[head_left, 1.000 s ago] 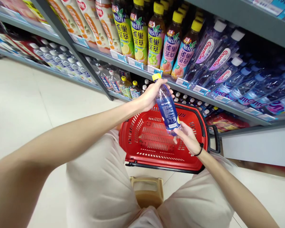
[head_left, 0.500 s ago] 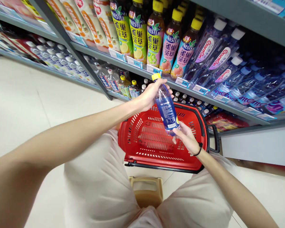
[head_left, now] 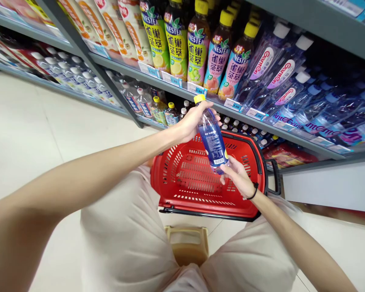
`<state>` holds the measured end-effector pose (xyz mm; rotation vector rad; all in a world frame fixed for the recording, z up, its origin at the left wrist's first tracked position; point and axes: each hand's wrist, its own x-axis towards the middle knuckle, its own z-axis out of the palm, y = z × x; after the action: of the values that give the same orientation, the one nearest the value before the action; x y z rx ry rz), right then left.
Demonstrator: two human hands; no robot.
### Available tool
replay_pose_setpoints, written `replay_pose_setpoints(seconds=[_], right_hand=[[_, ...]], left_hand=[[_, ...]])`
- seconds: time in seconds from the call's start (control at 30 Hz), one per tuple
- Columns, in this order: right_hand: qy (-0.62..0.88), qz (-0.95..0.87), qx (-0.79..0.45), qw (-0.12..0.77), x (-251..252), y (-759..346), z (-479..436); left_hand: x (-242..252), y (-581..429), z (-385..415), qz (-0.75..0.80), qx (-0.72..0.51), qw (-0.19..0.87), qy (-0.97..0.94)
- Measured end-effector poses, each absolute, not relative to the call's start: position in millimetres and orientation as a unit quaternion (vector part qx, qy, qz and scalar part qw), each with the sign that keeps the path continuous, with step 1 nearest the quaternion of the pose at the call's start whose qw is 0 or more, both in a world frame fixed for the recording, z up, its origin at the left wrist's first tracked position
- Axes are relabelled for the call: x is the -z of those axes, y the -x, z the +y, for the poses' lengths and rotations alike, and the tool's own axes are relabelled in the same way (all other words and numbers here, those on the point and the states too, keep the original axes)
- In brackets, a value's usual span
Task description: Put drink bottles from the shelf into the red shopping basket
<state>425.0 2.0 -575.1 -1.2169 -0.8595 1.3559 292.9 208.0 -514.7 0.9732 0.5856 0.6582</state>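
A drink bottle (head_left: 213, 142) with a yellow cap and a dark blue label is tilted between my hands, its printed text and barcode facing me. My left hand (head_left: 194, 121) is closed around its upper part, just below the cap. At the lower end, my right hand (head_left: 237, 176) grips the base between thumb and fingers; a black band circles that wrist. Beneath the bottle is a red shopping basket (head_left: 194, 198) with slotted walls, between my knees and the shelf.
Tea bottles (head_left: 196, 44) with yellow caps line the shelf ahead, beside clear bottles (head_left: 287, 75) with white caps. Smaller bottles (head_left: 159, 110) stand on the lower shelf. The basket's black handle (head_left: 274, 176) juts out right. A tan stool (head_left: 187, 243) is below me.
Almost nothing differs. Both hands keep hold of the bottle in nearly the same pose, and the view has shifted very slightly.
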Motion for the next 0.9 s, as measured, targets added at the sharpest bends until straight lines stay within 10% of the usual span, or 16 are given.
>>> replay_pose_setpoints(seconds=[0.9], right_hand=[[0.515, -0.353, -0.577, 0.527, 573.4, -423.8, 2.2]], left_hand=[[512.6, -291.8, 205.5, 0.283, -0.307, 0.766, -0.488]])
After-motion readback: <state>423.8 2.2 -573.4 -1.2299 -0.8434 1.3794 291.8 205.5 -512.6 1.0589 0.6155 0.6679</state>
